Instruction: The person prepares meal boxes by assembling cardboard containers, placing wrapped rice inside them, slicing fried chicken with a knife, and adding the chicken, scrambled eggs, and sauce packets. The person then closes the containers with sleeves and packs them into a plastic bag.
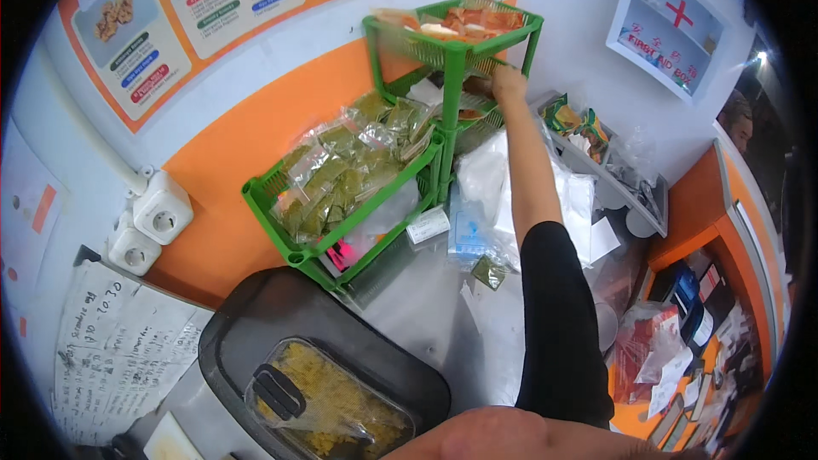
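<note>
My right hand [509, 83] reaches into the middle tier of a green plastic basket rack [455, 80], my black-sleeved arm stretched out; its fingers are hidden by the basket rim. Reddish-orange packets [479, 20] fill the top tier. White and brownish items lie in the middle tier beside the hand. To the left, a green basket [377, 207] holds many clear sachets of green contents [345, 169]. Under my forearm lie white plastic bags [482, 172]. My left hand is not in view; a patch of bare skin at the bottom edge cannot be told apart.
A black lidded container [255, 306] with yellow food under its clear window stands front left. One green sachet [489, 273] and a blue packet [465, 230] lie on the metal counter [415, 332]. At right are a grey tray [597, 169] and an orange shelf [693, 230]. A first aid box [668, 22] is wall-mounted.
</note>
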The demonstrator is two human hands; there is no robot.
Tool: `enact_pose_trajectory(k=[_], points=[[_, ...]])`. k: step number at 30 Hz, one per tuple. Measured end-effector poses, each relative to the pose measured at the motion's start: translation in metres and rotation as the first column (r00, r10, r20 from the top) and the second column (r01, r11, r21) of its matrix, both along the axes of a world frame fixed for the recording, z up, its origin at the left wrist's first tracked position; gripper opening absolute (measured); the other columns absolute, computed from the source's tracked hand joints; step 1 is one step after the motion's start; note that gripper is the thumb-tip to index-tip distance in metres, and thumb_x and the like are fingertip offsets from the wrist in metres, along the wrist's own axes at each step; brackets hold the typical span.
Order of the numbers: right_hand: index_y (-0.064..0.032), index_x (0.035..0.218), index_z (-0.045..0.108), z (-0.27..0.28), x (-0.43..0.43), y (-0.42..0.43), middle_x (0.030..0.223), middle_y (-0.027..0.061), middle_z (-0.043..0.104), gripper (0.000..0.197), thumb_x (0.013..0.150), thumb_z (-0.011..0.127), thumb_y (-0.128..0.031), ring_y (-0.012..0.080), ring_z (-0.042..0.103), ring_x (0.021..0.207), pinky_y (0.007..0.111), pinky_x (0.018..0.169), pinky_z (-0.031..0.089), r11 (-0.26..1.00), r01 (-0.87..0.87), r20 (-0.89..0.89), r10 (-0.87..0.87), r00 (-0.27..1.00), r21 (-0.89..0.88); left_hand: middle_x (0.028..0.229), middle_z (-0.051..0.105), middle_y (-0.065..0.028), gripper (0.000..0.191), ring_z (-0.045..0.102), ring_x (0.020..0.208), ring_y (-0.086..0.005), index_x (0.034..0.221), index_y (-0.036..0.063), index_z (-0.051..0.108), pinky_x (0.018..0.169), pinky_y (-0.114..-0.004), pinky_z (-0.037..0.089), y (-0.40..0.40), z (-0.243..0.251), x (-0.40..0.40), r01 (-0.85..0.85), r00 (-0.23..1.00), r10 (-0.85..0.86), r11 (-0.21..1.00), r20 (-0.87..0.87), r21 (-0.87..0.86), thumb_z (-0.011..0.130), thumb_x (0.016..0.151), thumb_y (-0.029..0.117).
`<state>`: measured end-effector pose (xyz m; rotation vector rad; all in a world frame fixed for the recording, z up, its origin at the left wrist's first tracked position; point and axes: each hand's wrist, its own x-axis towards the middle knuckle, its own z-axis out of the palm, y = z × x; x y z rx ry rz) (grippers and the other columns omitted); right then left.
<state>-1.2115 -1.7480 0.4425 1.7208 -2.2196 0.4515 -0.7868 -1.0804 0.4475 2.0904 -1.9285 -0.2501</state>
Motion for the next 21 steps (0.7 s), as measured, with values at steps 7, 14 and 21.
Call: enact_pose_trajectory(k=[7,14,21], points=[[-0.0053,0.086,0.062,0.011,-0.027,-0.003,0.088,0.0185,0.062,0.029,0.08,0.051,-0.032,0.0352,0.059,0.083,0.044,0.072,0.046,0.984,-0.145,0.227,0.164,0.96,-0.099,0.07,0.057,-0.0119,0.007,0.054,0.063,-0.0292,0.079,0.004,0.058,0.059,-0.039,0.043,-0.01,0.007,-0.007,-0.043,0.998,0.041,0.998,0.044,0.043,0.061,0.073,0.003],[-0.0041,0.087,0.057,0.027,-0.028,0.025,0.084,0.0188,0.061,0.027,0.083,0.049,-0.03,0.0371,0.057,0.082,0.042,0.067,0.046,0.95,-0.161,0.214,0.221,0.951,-0.267,0.067,0.056,-0.0113,0.007,0.053,0.061,-0.028,0.08,0.0042,0.058,0.057,-0.038,0.042,-0.008,0.012,-0.01,0.015,0.996,-0.011,0.999,0.091,-0.046,0.061,0.073,0.004],[0.0007,0.081,0.049,0.079,0.034,0.165,0.066,0.0067,0.048,0.021,0.087,0.048,-0.019,0.0153,0.045,0.062,0.03,0.059,0.039,0.509,-0.86,0.302,0.826,0.475,-0.042,0.073,0.059,-0.0109,0.012,0.056,0.066,-0.0254,0.084,0.0042,0.061,0.059,-0.035,0.043,0.025,0.001,-0.013,-0.028,0.997,0.035,0.996,0.072,-0.087,0.059,0.072,0.004]])
